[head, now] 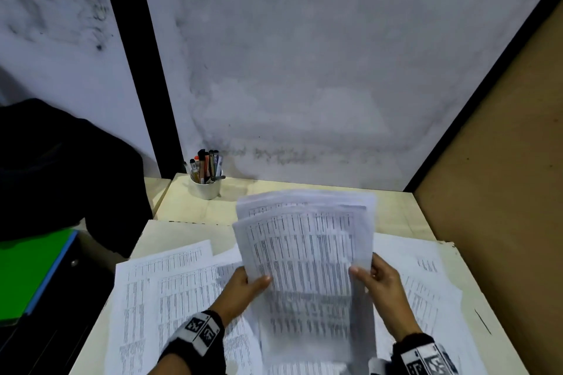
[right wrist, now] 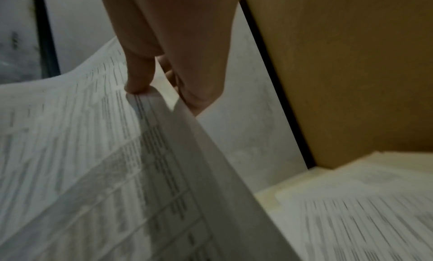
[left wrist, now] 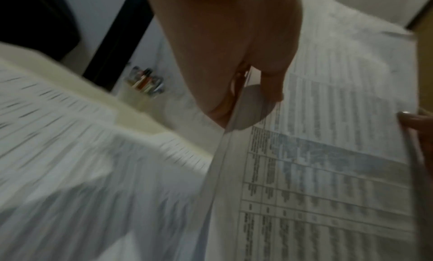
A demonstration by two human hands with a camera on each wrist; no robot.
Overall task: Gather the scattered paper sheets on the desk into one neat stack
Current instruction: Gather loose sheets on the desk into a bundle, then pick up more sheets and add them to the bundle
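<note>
The desk [head: 195, 207], pale and boxed in by a grey back wall [head: 304, 70] and a brown side panel [head: 502, 192], carries the scene, and most of its near half lies under loose sheets [head: 164, 289] of printed tables, overlapping at odd angles to the left and to the right [head: 426, 292] of the person. These are the part of the job not yet done, judging by how they sprawl.

Above them, raised off the surface and leaning away from the person, is the held bundle [head: 304, 253] of the same printed pages. Its top edges are stepped, one page standing higher than the next, so the bundle is gathered but not squared (the likely reason for holding it on edge is to knock the lower edges level against the desk).

The left hand [head: 240, 289] pinches the bundle's left edge, thumb on the front and fingers behind it. The right hand [head: 380, 286] grips the right edge the same way, thumb laid across the front, fingers curled round the back. Holding both sides keeps the limp sheets from buckling.

Smallest, a white cup [head: 204, 189] of pens sits at the back left corner, well apart from the papers.
</note>
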